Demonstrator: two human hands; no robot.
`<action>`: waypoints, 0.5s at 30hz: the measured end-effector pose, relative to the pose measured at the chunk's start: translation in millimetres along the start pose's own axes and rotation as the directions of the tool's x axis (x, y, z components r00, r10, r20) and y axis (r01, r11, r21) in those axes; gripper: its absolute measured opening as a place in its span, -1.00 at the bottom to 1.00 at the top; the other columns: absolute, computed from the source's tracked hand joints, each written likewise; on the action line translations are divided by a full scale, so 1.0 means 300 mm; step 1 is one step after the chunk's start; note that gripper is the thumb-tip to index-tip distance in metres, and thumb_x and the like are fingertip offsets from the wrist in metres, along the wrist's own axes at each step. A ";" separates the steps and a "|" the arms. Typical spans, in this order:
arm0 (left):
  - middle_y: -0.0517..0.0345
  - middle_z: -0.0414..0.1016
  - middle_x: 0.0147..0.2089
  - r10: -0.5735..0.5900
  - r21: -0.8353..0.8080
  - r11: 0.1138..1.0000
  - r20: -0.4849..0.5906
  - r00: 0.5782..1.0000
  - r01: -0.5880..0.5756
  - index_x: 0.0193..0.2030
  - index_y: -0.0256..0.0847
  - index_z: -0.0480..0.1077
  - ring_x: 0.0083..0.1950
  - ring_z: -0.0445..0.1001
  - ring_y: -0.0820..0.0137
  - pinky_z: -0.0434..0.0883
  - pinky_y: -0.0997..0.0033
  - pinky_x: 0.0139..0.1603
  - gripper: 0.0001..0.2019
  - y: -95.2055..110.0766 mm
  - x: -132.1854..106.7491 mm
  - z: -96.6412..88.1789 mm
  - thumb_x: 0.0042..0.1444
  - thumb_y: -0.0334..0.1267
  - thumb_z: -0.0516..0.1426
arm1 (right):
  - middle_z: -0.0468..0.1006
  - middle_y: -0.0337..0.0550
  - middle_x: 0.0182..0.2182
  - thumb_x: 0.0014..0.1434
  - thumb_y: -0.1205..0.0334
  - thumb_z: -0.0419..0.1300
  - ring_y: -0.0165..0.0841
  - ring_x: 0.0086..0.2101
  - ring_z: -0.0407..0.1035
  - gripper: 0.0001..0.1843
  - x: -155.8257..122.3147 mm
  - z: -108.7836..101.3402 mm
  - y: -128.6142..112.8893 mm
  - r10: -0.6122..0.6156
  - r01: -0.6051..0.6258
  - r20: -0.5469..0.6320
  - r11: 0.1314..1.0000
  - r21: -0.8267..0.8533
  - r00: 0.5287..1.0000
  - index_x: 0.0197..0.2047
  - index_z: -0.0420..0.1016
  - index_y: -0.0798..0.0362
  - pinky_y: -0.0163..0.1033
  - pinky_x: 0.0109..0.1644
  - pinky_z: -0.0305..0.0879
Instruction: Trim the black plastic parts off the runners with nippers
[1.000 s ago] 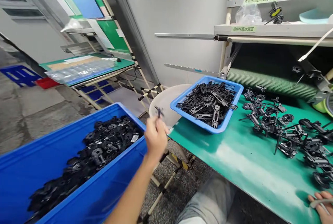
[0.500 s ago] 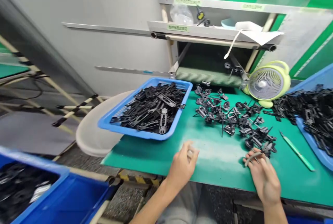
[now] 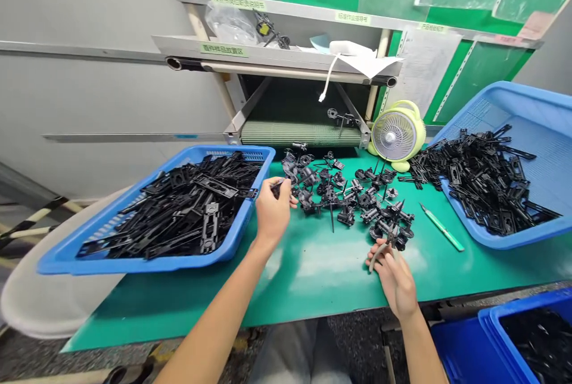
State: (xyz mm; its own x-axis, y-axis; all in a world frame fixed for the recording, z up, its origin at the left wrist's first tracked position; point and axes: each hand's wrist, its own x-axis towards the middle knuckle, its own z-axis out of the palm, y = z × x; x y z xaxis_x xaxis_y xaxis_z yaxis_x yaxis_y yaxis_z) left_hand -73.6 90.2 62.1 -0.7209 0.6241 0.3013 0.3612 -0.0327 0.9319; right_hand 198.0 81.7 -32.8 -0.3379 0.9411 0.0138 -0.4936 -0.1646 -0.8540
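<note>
My left hand [image 3: 273,210] is at the left edge of a pile of black plastic assemblies [image 3: 330,193], with its fingers curled round a small black plastic part [image 3: 277,189] that is mostly hidden. In my right hand [image 3: 395,280] is a pair of cutting pliers [image 3: 379,251] with pale grey handles, its jaws pointing up at the pile's near right end. Whether the jaws touch an assembly I cannot tell. Left of my left hand stands a blue basket [image 3: 243,235] full of long flat black parts.
A second blue basket [image 3: 513,98] lies tipped on the right, black parts spilling onto the green table [image 3: 313,277]. A green craft knife [image 3: 441,227] and a small fan [image 3: 397,134] are nearby. Behind is a conveyor belt [image 3: 299,133] under a shelf [image 3: 277,61]. A blue bin [image 3: 487,321] stands low at right.
The view has swung to the right. My left hand has moved forward from the bare table front to the pile's left edge. My right hand still holds the pliers by the pile.
</note>
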 end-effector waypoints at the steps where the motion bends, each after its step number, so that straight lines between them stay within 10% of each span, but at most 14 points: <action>1: 0.33 0.33 -0.53 0.072 0.027 0.997 -0.027 0.997 -0.071 -0.12 -0.19 0.27 -0.54 0.44 0.41 0.38 0.45 -0.48 -0.71 0.018 -0.006 -0.014 0.15 -0.04 0.09 | 0.43 -0.11 -0.20 0.14 -0.02 0.26 -0.21 -0.16 0.38 -0.63 0.000 0.000 -0.002 -0.004 0.004 0.000 1.000 0.001 1.000 -0.03 0.47 -0.06 -0.06 -0.03 0.38; 7: 0.38 0.30 -0.54 0.260 -0.178 0.951 0.024 0.965 -0.252 -0.06 -0.14 0.18 -0.54 0.43 0.42 0.37 0.44 -0.46 -0.70 0.059 -0.167 -0.057 0.17 -0.05 0.10 | 0.44 -0.08 -0.21 0.13 -0.02 0.27 -0.21 -0.18 0.38 -0.62 0.000 -0.002 -0.002 -0.018 0.018 -0.029 1.000 -0.009 0.999 -0.03 0.48 -0.02 -0.07 -0.05 0.39; 12: 0.34 0.36 -0.50 -0.120 -0.340 0.928 0.108 0.987 0.151 -0.17 -0.14 0.18 -0.46 0.49 0.42 0.42 0.41 -0.37 -0.75 -0.028 -0.284 -0.006 0.14 -0.11 0.15 | 0.42 -0.07 -0.20 0.16 0.01 0.23 -0.20 -0.15 0.36 -0.65 -0.008 -0.012 -0.005 -0.013 0.013 -0.014 0.999 -0.052 1.000 -0.02 0.47 -0.03 -0.08 -0.07 0.38; 15: 0.25 0.43 -0.42 -0.367 -0.488 0.721 0.333 0.869 0.492 -0.21 -0.16 0.19 -0.38 0.53 0.42 0.46 0.42 -0.33 -0.71 -0.086 -0.273 -0.001 0.04 -0.17 0.22 | 0.41 -0.08 -0.18 0.18 0.01 0.22 -0.19 -0.14 0.36 -0.67 -0.013 -0.020 -0.004 -0.011 0.011 -0.008 0.998 -0.067 1.000 -0.02 0.48 -0.06 -0.07 -0.06 0.38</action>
State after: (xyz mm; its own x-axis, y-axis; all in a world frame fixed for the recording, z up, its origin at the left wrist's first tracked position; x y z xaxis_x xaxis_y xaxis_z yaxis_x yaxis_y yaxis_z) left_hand -24.1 39.6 13.5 -0.5620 0.8139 -0.1474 -0.3826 -0.0978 0.9187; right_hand 204.7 79.9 -34.9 -0.3256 0.9453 0.0192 -0.4425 -0.1344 -0.8866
